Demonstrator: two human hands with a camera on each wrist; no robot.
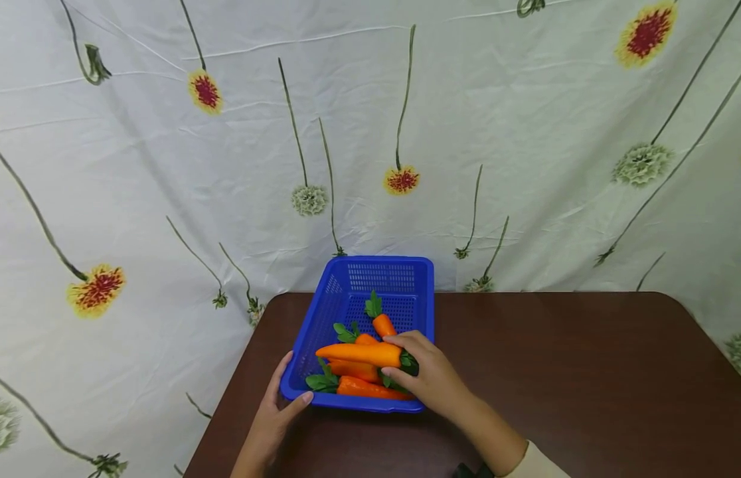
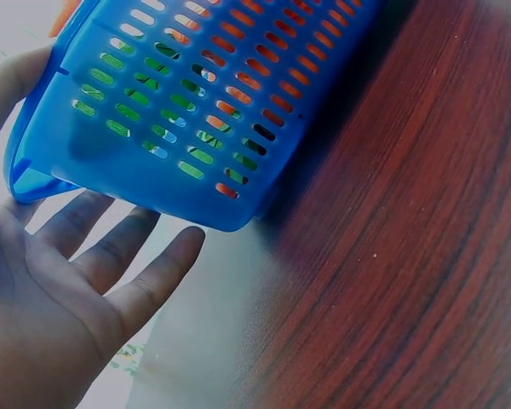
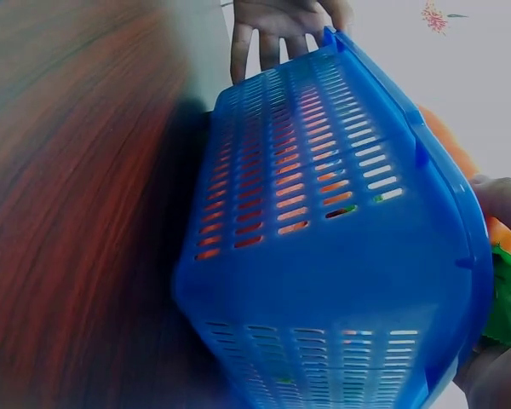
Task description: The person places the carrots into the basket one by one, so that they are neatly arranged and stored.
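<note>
Standing near the left back corner of a dark brown wooden table (image 1: 585,372), held a heap of carrots: a blue perforated plastic basket (image 1: 400,275). Was gripped at the leafy end by the right hand (image 1: 433,378), fingers curled round it: one orange plastic carrot with green leaves (image 1: 360,353), lying across the others, inside the basket at its near end. Lay under and behind it, all within the basket: more orange carrots (image 1: 370,388) with green tops. Rested against the basket's near left corner: the left hand (image 1: 275,415), thumb on the rim, other fingers straight and spread beside the outer wall, gripping nothing. Showed the same in the left wrist view: relaxed fingers (image 2: 123,256) just below the blue slotted wall (image 2: 196,111), orange and green visible through the slots. Showed reddish grain in both wrist views: the table surface (image 2: 409,256). Hung behind and left of the table as backdrop: a wrinkled white cloth printed with yellow-red flowers and long thin stems (image 1: 370,119). Covered the right forearm: a cream sleeve (image 1: 534,465).
</note>
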